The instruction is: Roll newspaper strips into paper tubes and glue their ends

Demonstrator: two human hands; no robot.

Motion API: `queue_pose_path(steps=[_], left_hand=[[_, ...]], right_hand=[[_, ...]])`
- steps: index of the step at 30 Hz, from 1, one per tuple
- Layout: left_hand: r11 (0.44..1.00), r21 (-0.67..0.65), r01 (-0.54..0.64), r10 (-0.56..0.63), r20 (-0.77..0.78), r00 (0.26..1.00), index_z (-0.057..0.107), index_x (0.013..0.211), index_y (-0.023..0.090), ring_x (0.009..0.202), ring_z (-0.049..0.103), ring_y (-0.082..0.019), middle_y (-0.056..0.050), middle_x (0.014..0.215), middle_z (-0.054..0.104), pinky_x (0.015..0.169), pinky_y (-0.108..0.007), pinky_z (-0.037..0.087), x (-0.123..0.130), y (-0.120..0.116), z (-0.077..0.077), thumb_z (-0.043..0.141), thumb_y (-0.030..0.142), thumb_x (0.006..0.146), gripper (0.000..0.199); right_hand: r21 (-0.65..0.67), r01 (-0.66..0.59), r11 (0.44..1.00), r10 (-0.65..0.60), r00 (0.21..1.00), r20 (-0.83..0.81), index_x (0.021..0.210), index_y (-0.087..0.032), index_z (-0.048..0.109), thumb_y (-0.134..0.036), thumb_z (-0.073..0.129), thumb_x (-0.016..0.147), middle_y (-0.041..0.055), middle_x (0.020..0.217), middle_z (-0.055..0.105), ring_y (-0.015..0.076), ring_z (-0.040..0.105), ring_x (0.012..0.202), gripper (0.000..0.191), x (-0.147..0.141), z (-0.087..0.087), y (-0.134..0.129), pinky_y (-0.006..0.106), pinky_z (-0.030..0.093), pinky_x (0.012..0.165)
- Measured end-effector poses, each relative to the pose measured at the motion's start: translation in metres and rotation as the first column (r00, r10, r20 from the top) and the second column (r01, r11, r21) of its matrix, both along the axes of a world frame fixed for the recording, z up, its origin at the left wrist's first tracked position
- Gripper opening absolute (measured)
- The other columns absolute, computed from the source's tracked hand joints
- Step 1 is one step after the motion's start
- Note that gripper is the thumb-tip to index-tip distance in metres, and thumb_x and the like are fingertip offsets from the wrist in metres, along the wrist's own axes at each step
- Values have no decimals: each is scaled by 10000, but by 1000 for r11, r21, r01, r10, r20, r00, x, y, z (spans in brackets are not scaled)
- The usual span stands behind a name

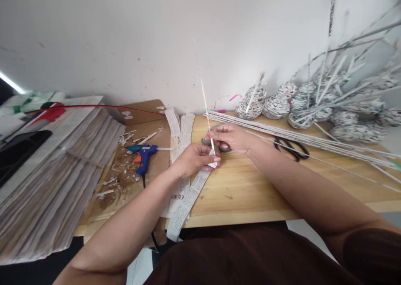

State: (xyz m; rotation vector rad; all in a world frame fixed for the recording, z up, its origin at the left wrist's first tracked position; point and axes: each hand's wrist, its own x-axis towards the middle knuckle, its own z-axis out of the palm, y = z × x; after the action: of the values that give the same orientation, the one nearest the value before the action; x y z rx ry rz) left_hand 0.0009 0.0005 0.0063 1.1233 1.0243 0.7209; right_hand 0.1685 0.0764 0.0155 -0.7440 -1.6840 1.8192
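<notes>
In the middle of the head view, my left hand (200, 157) pinches a strip of newspaper (191, 197) at its upper end. The strip's long tail slants down past the table's front edge. A thin rolled paper stick (204, 99) rises from the pinched end and leans slightly left towards the wall. Just above the left hand, my right hand (228, 138) closes its fingers around the lower part of this stick. Behind the hands sits a dark grey round object (224, 149), mostly hidden. More newspaper strips (185, 136) lie flat left of the hands.
A blue glue gun (144, 157) rests on brown cardboard (125, 199) with paper scraps. Stacked newspaper strips (59, 184) fill the left. Black-handled scissors (293, 149) and long paper sticks (275, 130) lie right. Several woven paper gourd shapes (277, 106) stand by the wall.
</notes>
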Motion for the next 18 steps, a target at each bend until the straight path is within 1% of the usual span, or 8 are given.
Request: queue_pose_path(steps=[4,7,10,14,18], left_hand=[[1000,-27,-15,15,7,1000,702,866,121,755,667,-175,-78,777,710,722,-325,542,0,0,-1,824,371,621,370],[998,-54,-16,18,25,1000,704,871,120,736,670,-173,-80,766,714,704,-314,542,1,-1,0,833,352,611,372],[998,-65,-11,13,27,1000,703,861,115,719,672,-177,-85,755,714,675,-304,538,1,-1,1,833,348,610,366],[999,-48,4,-3,25,1000,699,878,120,674,663,-154,-71,740,706,664,-285,528,0,-2,0,829,312,621,347],[999,-27,39,-38,18,999,692,904,137,697,662,-145,-43,728,689,678,-271,527,-1,-2,0,837,249,610,346]], right_hand=[[-41,22,999,-23,1000,-7,791,-121,714,-395,747,726,8,643,556,53,388,500,283,-1,1,-1,168,207,375],[-57,38,998,-39,999,-9,769,-123,706,-397,767,703,27,684,598,46,386,483,289,-2,1,-1,166,193,362],[-54,28,998,-29,999,-14,781,-129,701,-415,756,716,34,702,620,44,387,469,298,-1,0,-1,166,201,357],[-42,22,999,-23,1000,-16,793,-128,692,-406,736,743,15,649,600,40,380,445,286,-1,0,-1,168,206,359],[-53,7,999,-8,1000,-24,803,-116,689,-383,716,769,-11,554,537,54,409,451,271,-1,1,-2,170,213,362]])
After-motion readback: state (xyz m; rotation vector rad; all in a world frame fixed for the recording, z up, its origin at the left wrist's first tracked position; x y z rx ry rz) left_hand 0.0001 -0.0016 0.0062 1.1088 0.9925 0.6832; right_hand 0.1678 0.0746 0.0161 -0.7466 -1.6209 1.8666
